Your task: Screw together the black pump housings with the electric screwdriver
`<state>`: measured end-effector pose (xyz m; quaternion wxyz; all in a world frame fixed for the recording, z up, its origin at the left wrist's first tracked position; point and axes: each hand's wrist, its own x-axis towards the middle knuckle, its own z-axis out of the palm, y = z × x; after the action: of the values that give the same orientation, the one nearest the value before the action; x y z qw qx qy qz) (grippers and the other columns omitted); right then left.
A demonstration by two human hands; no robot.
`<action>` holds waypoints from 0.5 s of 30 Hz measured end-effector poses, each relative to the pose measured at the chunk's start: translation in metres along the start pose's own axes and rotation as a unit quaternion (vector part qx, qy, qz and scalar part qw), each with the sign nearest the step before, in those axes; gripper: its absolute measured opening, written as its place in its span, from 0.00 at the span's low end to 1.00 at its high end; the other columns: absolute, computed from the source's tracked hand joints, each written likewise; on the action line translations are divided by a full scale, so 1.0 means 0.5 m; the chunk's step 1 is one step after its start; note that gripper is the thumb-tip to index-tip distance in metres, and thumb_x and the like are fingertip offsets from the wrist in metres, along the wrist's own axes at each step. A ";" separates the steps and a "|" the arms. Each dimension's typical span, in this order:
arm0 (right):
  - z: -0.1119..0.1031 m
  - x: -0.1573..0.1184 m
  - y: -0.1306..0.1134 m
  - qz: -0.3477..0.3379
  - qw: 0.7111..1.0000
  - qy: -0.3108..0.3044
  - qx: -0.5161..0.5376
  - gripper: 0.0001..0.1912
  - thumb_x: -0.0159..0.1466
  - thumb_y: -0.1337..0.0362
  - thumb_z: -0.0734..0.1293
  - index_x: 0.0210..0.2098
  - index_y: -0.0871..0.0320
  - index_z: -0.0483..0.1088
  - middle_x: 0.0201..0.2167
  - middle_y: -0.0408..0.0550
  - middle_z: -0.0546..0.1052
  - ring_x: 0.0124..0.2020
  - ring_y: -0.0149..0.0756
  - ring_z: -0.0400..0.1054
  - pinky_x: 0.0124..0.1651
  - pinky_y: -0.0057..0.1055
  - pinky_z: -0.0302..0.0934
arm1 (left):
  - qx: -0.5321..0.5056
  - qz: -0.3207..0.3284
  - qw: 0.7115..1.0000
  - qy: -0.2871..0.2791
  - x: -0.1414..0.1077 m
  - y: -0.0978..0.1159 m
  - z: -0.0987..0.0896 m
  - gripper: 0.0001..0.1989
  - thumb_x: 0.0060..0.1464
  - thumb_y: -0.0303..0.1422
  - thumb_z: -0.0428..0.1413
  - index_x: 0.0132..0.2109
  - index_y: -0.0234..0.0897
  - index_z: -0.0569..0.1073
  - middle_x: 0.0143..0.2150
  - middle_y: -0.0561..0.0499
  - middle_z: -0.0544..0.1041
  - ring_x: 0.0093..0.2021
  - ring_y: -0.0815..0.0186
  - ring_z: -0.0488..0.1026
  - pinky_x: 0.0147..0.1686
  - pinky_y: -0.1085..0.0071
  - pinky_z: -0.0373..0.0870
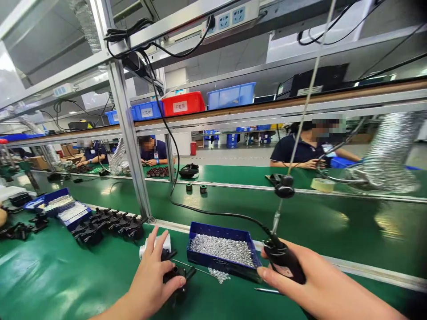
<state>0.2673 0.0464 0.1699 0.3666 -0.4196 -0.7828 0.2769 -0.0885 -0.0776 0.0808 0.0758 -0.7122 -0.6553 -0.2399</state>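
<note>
My right hand (300,271) is wrapped round a black electric screwdriver (285,262), which hangs from a cord and trails a black cable. My left hand (155,271) has its fingers spread over a black plastic part (180,278) on the green mat; its thumb lies against or just over the part, and whether it grips it I cannot tell. Between the hands stands a blue tray (222,266) full of small silvery pieces, with a small heap of them (219,275) in front. A white object (167,243) sits partly behind my left fingers.
Several black parts (123,224) and blue boxes (75,213) line the left. A metal post (130,146) rises behind them. Beyond the green conveyor (233,213) sit a person (283,151) at the right and others at the left. Red bin (183,104) on the shelf above.
</note>
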 end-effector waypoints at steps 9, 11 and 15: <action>-0.013 -0.003 -0.012 0.046 0.990 -0.132 -0.031 0.13 0.71 0.52 0.70 0.36 0.53 0.70 0.29 0.41 0.75 0.31 0.39 0.65 0.34 0.31 0.60 | 0.017 0.315 0.949 -0.017 0.071 0.187 0.184 0.29 0.57 0.60 0.69 0.32 0.35 0.86 0.63 0.33 0.81 0.66 0.36 0.77 0.65 0.48 0.79; -0.017 -0.006 -0.009 0.040 0.992 -0.117 -0.027 0.13 0.71 0.53 0.70 0.35 0.54 0.69 0.28 0.39 0.73 0.30 0.37 0.62 0.33 0.31 0.57 | -0.012 0.236 0.959 -0.158 0.112 0.238 0.163 0.28 0.61 0.59 0.67 0.36 0.35 0.88 0.47 0.37 0.85 0.47 0.46 0.85 0.49 0.57 0.85; -0.028 -0.012 -0.013 0.014 0.999 -0.045 0.008 0.13 0.71 0.52 0.72 0.38 0.54 0.72 0.25 0.38 0.69 0.27 0.35 0.59 0.30 0.31 0.54 | -0.056 0.057 0.961 -0.264 0.166 0.268 0.103 0.16 0.75 0.41 0.55 0.48 0.41 0.86 0.49 0.43 0.84 0.45 0.49 0.86 0.48 0.56 0.82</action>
<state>0.2780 0.0396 0.1807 0.3305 -0.4145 -0.7902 0.3073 0.0559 0.0014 0.1003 -0.1258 -0.7896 -0.5958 -0.0750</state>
